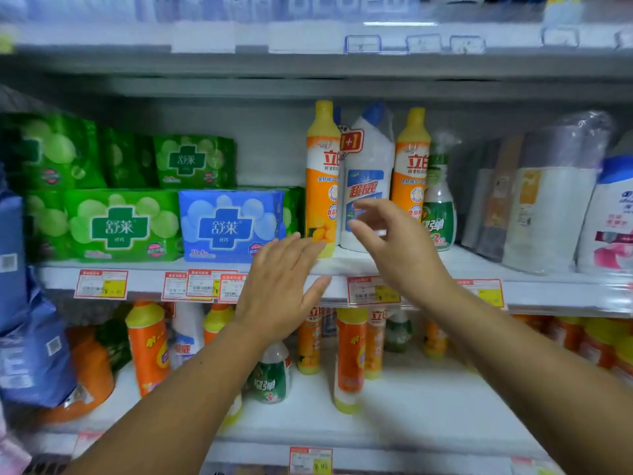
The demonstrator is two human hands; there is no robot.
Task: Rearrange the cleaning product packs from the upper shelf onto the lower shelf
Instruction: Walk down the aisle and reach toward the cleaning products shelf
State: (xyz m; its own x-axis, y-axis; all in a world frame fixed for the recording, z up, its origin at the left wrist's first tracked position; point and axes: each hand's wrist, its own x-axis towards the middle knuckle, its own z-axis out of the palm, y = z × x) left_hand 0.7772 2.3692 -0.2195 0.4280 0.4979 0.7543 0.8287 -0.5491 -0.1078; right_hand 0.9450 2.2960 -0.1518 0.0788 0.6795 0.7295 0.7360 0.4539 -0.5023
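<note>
On the upper shelf (342,265) stand an orange-and-yellow bottle (322,180), a white bottle with a blue cap (368,166), a second orange bottle (411,162) and a green spray bottle (440,204). My left hand (281,286) is raised flat with fingers apart, just below and in front of the first orange bottle. My right hand (394,248) is open with fingers spread in front of the white bottle, holding nothing. The lower shelf (411,399) holds several orange bottles (349,358) and a green-labelled bottle (270,375).
Green packs (120,228) and a blue pack (229,226) fill the upper shelf's left side. Wrapped white packs (548,200) stand at the right. Blue bags (30,347) hang at the far left. Price tags (202,286) line the shelf edge.
</note>
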